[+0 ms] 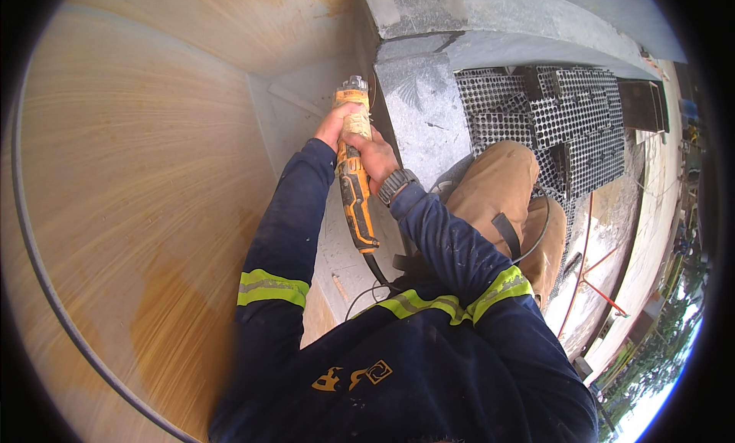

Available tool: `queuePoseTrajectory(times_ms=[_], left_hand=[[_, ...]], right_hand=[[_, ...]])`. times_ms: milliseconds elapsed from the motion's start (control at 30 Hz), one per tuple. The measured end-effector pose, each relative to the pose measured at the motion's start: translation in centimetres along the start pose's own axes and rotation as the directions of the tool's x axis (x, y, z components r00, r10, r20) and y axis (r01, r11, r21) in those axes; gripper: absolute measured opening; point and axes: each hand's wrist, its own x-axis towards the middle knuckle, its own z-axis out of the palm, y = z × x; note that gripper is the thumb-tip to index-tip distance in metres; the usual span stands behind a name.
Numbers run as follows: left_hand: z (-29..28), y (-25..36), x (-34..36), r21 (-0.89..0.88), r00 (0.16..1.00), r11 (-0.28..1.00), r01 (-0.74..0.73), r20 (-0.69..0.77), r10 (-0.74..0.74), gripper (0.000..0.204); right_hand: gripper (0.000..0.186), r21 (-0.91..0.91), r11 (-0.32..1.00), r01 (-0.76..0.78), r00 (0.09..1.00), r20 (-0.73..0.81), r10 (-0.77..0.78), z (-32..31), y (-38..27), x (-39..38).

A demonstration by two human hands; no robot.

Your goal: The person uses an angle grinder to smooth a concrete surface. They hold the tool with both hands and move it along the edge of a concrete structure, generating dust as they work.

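A slim orange and black corded power tool point(356, 194) lies lengthwise between my hands, its grey head pointing away from me. Tan, worn-looking wrapping point(357, 124) covers the part just behind the head. My left hand point(334, 127) is closed on the tool's left side near that wrapping. Slightly nearer to me, my right hand point(377, 158) wraps round the body from the right, below a dark wristwatch point(396, 185). The power cord point(375, 268) runs from the near end toward my body. Whatever the head touches, if anything, is hidden from this view.
A tall streaked tan panel point(153, 137) rises on my left. To the right stands a grey stone-like block point(425, 110), then stacked black perforated grid panels point(570, 110) beside my bent knee. Thin red rods point(605, 296) lie farther right.
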Motion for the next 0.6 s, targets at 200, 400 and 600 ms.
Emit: queuePoseTrajectory(times_ms=[200,400,600], left_hand=[[0.6,0.2,-0.4,-0.009,1.000,1.000,-0.011,-0.010,0.010,0.032],[-0.3,0.1,0.3,-0.002,1.000,1.000,0.011,0.024,-0.011,0.032],[-0.4,0.0,0.2,0.024,1.000,1.000,0.006,0.019,-0.007,0.036]], right_hand=[[0.061,0.009,1.000,0.023,1.000,-0.019,-0.022,-0.2,0.4,0.4],[0.066,0.013,1.000,0.020,1.000,-0.016,-0.019,-0.3,0.9,1.0],[0.057,-0.016,1.000,0.009,0.999,-0.044,-0.010,0.2,0.2,0.2]])
